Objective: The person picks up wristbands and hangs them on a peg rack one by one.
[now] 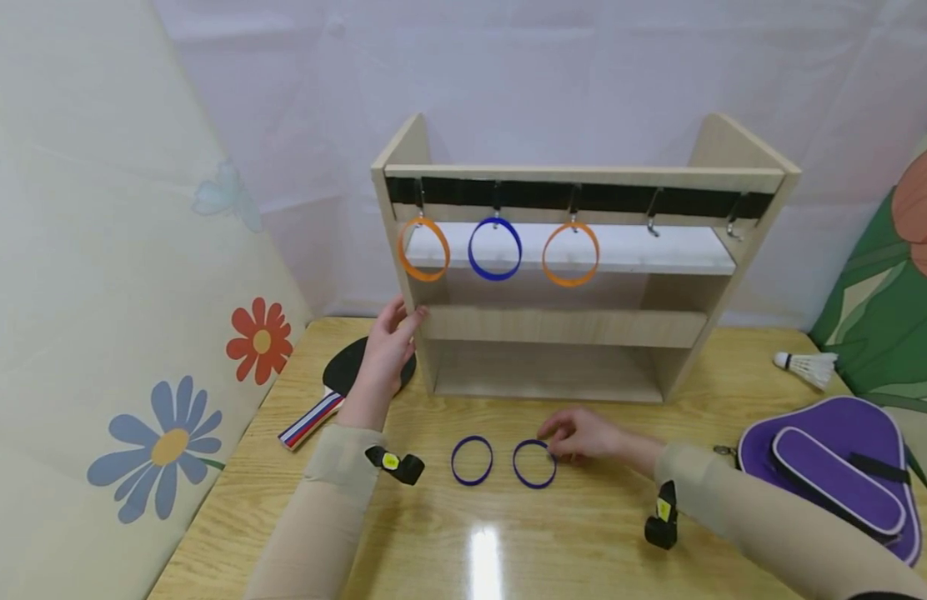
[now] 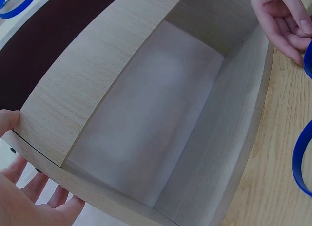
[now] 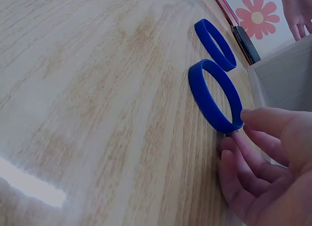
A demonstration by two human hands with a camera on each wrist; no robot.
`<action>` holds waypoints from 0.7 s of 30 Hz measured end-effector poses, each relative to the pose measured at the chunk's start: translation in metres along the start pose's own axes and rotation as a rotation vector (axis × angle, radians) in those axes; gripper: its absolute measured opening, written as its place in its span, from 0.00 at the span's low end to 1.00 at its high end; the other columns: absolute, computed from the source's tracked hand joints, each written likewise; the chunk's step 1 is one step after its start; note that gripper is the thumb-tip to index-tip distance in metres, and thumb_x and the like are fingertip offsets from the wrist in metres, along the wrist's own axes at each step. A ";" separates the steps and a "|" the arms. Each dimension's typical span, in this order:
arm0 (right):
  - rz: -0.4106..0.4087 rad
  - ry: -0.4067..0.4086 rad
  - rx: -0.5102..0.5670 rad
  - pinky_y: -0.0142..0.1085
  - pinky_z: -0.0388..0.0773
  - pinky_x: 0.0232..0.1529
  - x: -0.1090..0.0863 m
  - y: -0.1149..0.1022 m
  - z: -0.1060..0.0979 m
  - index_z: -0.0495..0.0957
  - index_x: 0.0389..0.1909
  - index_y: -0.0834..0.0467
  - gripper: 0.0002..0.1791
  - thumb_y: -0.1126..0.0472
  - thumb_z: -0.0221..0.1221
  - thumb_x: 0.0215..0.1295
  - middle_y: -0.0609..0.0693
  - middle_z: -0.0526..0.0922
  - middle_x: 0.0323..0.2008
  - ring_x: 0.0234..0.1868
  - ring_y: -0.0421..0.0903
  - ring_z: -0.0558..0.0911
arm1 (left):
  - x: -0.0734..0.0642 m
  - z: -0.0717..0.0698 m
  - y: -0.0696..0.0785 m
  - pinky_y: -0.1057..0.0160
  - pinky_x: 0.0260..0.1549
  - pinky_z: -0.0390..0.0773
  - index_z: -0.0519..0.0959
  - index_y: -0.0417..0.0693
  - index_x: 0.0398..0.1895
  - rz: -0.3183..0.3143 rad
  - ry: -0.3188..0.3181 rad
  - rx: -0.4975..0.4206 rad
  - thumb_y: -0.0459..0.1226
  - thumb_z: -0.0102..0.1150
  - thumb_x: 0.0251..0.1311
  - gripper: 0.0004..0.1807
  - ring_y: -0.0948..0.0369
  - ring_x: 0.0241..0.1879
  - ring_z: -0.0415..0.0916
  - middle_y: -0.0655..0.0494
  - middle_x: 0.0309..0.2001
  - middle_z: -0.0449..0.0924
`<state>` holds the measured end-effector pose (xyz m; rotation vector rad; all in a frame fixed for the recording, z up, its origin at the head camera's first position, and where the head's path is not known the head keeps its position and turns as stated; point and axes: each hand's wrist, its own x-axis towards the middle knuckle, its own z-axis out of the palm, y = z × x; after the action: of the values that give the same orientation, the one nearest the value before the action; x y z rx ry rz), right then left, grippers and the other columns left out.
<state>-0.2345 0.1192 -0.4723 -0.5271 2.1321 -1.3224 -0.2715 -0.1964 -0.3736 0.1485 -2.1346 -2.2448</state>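
Observation:
A wooden shelf rack [image 1: 561, 325] stands on the table. My left hand [image 1: 388, 346] holds its left side panel, thumb on the front and fingers round the outer side, as the left wrist view shows. My right hand [image 1: 579, 435] pinches the edge of a blue silicone wristband [image 3: 214, 104] between thumb and fingers, low at the tabletop. A second blue wristband [image 1: 472, 461] lies to the left of it. From hooks on the rack's black strip hang an orange wristband [image 1: 423, 275], a blue wristband [image 1: 496, 276] and another orange wristband [image 1: 571, 282].
Two bare hooks [image 1: 653, 227] are at the strip's right end. A table tennis paddle [image 1: 313, 421] lies by my left forearm. On the right are a purple bag [image 1: 831, 467] and a shuttlecock [image 1: 809, 367]. A flowered cloth [image 1: 171, 333] hangs at the left.

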 end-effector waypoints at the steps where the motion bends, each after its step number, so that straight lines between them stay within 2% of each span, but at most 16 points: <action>1: 0.003 0.008 -0.015 0.29 0.77 0.25 0.000 0.000 0.001 0.77 0.52 0.71 0.18 0.70 0.62 0.60 0.54 0.85 0.32 0.25 0.40 0.79 | 0.000 0.000 0.000 0.43 0.73 0.53 0.59 0.56 0.76 0.001 0.000 0.001 0.45 0.56 0.70 0.33 0.52 0.75 0.54 0.51 0.76 0.56; 11: -0.008 0.064 -0.127 0.33 0.79 0.27 0.000 -0.003 0.005 0.80 0.46 0.67 0.15 0.71 0.65 0.57 0.51 0.83 0.29 0.25 0.40 0.78 | 0.000 0.001 0.001 0.43 0.73 0.53 0.59 0.56 0.76 -0.001 0.000 0.007 0.45 0.55 0.70 0.33 0.52 0.74 0.55 0.51 0.76 0.56; 21: 0.121 0.140 -0.131 0.33 0.80 0.25 -0.003 -0.012 0.010 0.82 0.42 0.65 0.13 0.75 0.64 0.54 0.51 0.82 0.26 0.24 0.41 0.79 | -0.001 0.001 0.000 0.43 0.73 0.53 0.58 0.55 0.76 0.000 -0.007 0.008 0.45 0.55 0.70 0.33 0.51 0.75 0.54 0.51 0.76 0.56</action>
<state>-0.2252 0.1088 -0.4642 -0.3598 2.3380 -1.1898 -0.2706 -0.1955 -0.3732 0.1417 -2.1468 -2.2411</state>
